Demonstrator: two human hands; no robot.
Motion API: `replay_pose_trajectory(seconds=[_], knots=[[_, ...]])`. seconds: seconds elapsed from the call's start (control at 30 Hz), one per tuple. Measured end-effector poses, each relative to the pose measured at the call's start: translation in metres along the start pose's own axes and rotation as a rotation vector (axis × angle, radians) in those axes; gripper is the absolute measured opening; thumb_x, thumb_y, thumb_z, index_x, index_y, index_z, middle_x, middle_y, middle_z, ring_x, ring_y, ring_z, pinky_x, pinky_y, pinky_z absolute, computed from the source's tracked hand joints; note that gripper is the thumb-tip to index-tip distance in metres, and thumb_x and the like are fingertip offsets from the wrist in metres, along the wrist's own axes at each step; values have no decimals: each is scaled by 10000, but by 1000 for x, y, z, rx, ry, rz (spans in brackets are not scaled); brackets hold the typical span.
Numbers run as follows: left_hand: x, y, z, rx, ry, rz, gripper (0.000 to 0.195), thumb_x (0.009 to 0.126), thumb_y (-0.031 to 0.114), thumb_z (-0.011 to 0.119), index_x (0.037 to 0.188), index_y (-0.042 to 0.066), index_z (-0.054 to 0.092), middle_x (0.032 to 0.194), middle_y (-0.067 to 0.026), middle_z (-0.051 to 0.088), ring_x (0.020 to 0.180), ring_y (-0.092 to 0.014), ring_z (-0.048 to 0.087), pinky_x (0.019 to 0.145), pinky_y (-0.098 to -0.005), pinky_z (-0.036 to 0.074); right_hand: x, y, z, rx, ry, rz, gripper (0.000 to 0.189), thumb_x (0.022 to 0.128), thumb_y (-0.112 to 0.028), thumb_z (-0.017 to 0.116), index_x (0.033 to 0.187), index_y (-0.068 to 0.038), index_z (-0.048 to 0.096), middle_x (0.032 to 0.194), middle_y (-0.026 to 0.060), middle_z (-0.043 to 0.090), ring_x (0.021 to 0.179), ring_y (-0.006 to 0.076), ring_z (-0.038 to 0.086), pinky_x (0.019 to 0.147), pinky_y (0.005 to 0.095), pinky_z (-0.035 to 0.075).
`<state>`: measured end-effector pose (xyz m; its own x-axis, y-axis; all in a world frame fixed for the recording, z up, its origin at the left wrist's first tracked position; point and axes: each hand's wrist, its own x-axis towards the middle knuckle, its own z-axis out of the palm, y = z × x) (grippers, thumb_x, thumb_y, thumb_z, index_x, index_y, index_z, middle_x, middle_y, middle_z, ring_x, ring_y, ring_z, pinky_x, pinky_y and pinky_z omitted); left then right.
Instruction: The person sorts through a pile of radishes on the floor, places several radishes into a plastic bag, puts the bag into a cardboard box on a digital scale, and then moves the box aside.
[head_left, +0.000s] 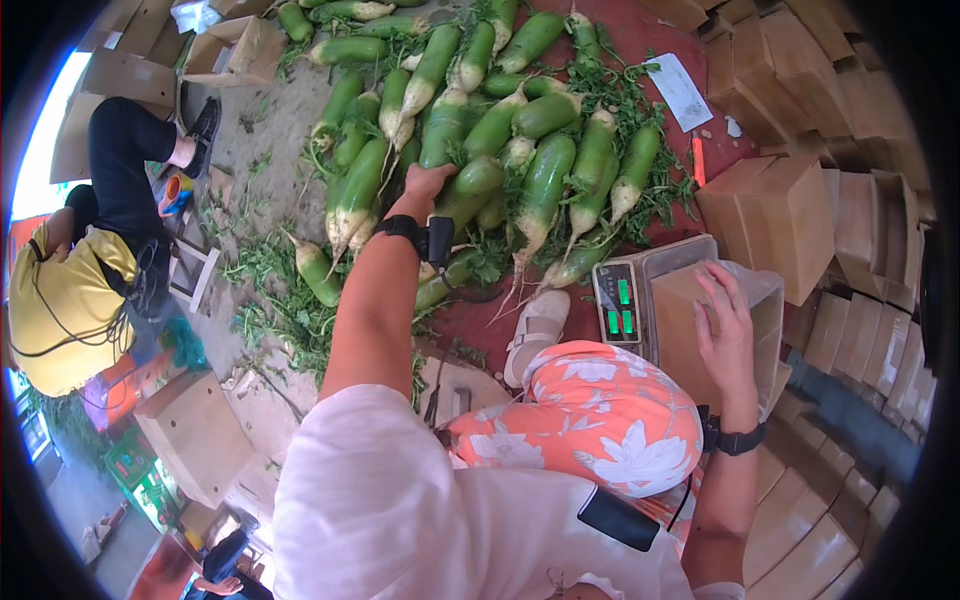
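Several green radishes (547, 176) with pale root ends lie heaped on the ground in front of me, amid leafy green tops (292, 330). My left hand (427, 184) reaches into the heap and lies on a green radish (445, 129); its fingers are partly hidden, so I cannot tell if it grips. To the right, a digital scale (617, 304) with a lit green display carries a cardboard box (679, 322) with a plastic liner (765, 300). Over this box hangs my right hand (724, 315), fingers apart, holding nothing.
Stacked cardboard boxes (765, 217) line the right side. An orange-red tool or marker (698, 161) and a white paper (679, 91) lie beyond the scale. At left are a seated person in yellow (71, 307), a small stool (193, 270), tape rolls (176, 193) and a carton (195, 435).
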<state>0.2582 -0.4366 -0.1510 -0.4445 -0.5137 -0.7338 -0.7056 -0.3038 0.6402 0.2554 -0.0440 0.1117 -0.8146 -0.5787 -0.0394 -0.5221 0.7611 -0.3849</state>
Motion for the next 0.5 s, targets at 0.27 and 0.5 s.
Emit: replay_pose_trajectory(seconds=[0.27, 0.5], knots=[[-17, 10, -53, -564, -329, -21, 444, 816, 369, 594, 1078, 23, 501, 834, -87, 579, 524, -128, 453, 522, -256, 407, -9, 1, -7, 20, 19, 20, 358, 772, 43, 568, 1117, -49, 540, 1191, 123, 503, 1070, 332, 506, 895, 375, 422], [-113, 74, -37, -280, -883, 118, 343, 869, 330, 498, 1046, 37, 521, 837, -84, 598, 448, -77, 334, 472, -229, 339, 48, -39, -25, -126, 80, -270, 519, 678, -11, 629, 1175, -119, 528, 1202, 97, 501, 1096, 296, 494, 903, 384, 429]])
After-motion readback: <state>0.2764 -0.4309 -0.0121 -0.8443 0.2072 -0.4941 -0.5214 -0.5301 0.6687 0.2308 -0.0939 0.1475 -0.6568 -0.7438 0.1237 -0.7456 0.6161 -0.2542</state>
